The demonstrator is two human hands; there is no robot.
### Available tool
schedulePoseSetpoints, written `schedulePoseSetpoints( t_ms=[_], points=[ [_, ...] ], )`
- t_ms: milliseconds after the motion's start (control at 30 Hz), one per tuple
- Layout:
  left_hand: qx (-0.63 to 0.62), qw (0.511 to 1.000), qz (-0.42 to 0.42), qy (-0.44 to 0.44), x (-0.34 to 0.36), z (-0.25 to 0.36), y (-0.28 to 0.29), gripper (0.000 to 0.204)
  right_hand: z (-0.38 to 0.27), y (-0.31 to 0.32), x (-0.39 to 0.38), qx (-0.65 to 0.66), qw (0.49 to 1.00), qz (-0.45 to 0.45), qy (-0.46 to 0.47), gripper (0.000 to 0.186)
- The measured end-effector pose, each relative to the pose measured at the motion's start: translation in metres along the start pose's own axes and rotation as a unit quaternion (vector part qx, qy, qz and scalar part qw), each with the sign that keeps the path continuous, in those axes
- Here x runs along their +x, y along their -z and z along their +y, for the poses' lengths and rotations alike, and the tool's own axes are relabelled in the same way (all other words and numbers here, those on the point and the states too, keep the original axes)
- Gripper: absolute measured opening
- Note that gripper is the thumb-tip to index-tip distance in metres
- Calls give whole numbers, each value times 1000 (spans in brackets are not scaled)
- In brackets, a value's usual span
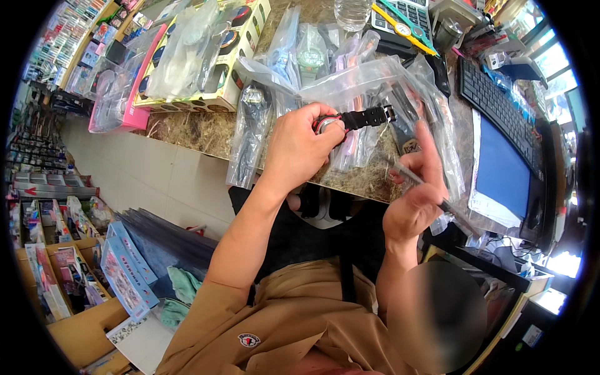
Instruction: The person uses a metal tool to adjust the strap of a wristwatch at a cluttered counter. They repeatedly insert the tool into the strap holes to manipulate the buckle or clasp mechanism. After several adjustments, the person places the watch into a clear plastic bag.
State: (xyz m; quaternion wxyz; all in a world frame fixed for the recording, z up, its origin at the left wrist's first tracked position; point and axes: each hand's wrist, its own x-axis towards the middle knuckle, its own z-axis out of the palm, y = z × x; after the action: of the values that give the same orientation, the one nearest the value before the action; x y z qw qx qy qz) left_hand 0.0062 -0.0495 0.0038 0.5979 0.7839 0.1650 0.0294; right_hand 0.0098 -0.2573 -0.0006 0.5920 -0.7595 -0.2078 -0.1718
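My left hand (297,144) is closed on the round case of a wristwatch (362,119), its fingers and thumb pinching the case. The case shows a red edge, and the black strap with its buckle stretches off to the right. To the right of it, my right hand (415,203) grips a slim grey metal tool (409,175) whose exact kind I cannot make out; the index finger points up, away from the tool. The tool is apart from the watch. Beneath and beyond both hands lie several watches in clear plastic bags (250,119).
A brown marbled counter (194,131) carries a yellow-black box (219,81), a pink-edged clear case (119,94), a water bottle (352,15), a calculator (409,12) with a yellow-strapped watch (403,28), and a keyboard (500,106). Boxed goods (125,269) stand at lower left.
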Motion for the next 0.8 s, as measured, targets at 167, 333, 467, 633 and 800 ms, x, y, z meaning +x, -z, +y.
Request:
schedulePoseSetpoints(
  t_ms=[167,333,467,633,800],
  points=[
    [17,998,36,-53,2,-12,-5,33,-1,-23,3,56,997,4,-59,99],
    [56,996,43,-63,1,-11,-3,30,2,-24,3,60,995,-7,-82,100],
    [84,992,60,-79,1,-6,-3,30,-12,-25,14,139,988,0,-64,58],
    [113,985,85,-94,-2,-7,-6,28,-6,-34,23,-11,997,-78,-4,13],
    [113,984,91,-100,-3,-7,-8,27,0,-37,31,-156,973,-93,144,16]
  ],
)
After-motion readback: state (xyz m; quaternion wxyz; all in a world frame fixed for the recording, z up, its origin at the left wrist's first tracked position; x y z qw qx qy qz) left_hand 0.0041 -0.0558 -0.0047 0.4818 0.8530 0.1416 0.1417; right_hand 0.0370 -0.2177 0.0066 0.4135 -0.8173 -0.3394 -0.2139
